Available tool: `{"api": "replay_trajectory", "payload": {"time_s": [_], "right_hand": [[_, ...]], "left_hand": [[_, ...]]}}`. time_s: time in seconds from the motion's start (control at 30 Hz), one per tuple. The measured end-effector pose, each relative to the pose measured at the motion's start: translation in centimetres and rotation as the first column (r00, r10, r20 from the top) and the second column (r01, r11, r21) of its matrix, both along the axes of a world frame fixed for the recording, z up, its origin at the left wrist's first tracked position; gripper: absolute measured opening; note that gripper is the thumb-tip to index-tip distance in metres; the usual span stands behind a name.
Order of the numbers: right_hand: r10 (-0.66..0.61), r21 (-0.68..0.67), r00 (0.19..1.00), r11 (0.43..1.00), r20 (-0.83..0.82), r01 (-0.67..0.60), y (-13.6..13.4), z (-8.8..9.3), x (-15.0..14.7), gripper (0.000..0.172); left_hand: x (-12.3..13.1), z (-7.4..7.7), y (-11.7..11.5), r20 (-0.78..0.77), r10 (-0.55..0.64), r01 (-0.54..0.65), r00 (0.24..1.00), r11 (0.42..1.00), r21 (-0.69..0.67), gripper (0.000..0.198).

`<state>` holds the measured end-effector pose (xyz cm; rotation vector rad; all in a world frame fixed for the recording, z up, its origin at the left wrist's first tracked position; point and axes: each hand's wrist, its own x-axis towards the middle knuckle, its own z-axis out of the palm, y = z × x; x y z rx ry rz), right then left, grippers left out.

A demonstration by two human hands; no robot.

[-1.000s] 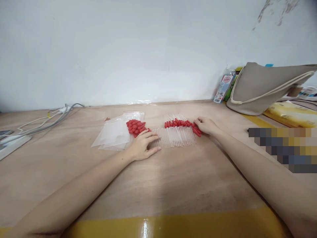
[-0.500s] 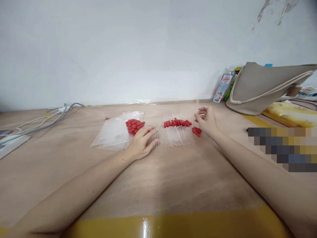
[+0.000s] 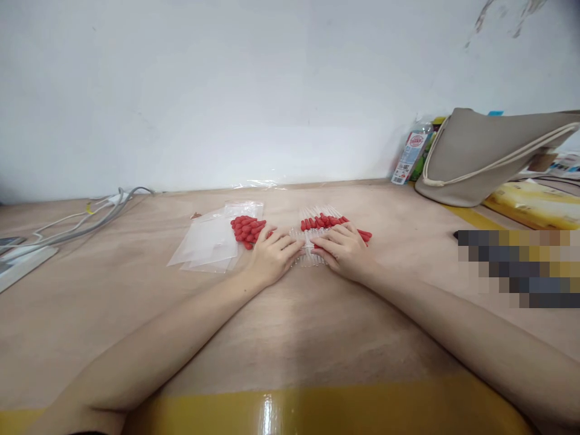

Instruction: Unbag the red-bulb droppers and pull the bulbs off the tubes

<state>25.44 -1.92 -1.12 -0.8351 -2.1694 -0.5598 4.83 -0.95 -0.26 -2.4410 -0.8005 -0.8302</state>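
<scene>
A row of thin clear tubes (image 3: pixel 310 257), like dropper tubes, lies side by side on the tabletop. My left hand (image 3: pixel 275 255) rests over their left end, fingers close together and tips bent down; what it grips there is hidden. Coming from the right, my right hand (image 3: pixel 348 249) has its fingers closed over the tubes, with a sliver of a red rubber bulb at its fingertips, close to the left fingertips. Behind the tubes lie droppers with red bulbs (image 3: pixel 321 221), their clear stems pointing to the wall. A pile of loose red bulbs (image 3: pixel 246 229) sits beside my left hand.
Clear plastic bags (image 3: pixel 206 238) lie flat left of the bulb pile. Grey and white cables (image 3: pixel 102 219) run at far left. A carton-like labelled bottle (image 3: pixel 410 157), a grey bag (image 3: pixel 480 157) and a yellow packet (image 3: pixel 530 204) stand at back right. Yellow tape edges the table.
My right hand has come down and left from beside the droppers onto the tube row. My left hand has shifted slightly right, its fingers now closer together. The fingertips nearly meet.
</scene>
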Motion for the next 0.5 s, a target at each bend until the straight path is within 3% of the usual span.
{"api": "replay_trajectory", "payload": {"time_s": [0.23,0.5], "right_hand": [[-0.04,0.101,0.988,0.995,0.152,0.024,-0.9,0.3,0.2,0.018],[0.011,0.184,0.986,0.982,0.167,-0.042,-1.1,0.1,0.5,0.016]], "left_hand": [[-0.5,-0.3,0.0,-0.111,-0.057,0.056,0.992,0.998,-0.006,0.023],[-0.7,-0.2,-0.4,-0.104,-0.107,0.102,0.989,0.994,-0.048,0.022]]}}
